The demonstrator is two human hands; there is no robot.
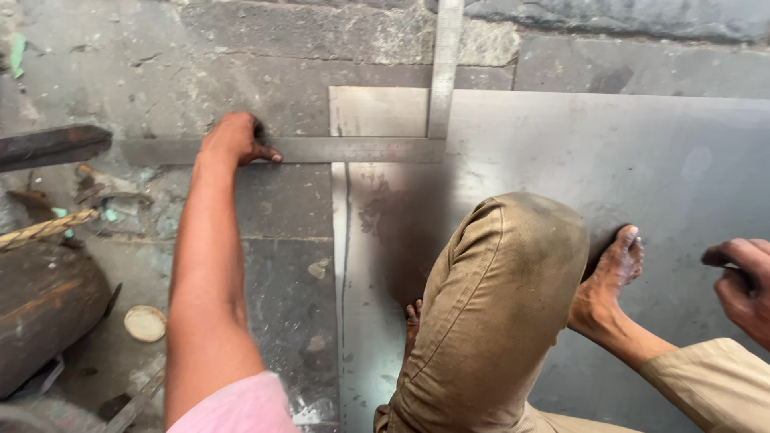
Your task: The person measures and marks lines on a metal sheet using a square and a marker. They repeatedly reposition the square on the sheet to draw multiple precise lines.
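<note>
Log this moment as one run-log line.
left hand: pressing steel square | right hand: fist, contents unclear | square across metal sheet edge

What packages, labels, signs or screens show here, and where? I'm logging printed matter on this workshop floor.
No packages, signs or screens show.
Steel square: L-shaped grey metal with fine graduation marks, lying across the metal sheet edge and stone floor; left hand presses its long arm.
Small round lid: pale disc on the floor at lower left, no label visible.
Right hand: at the right edge; any contents unclear.
</note>
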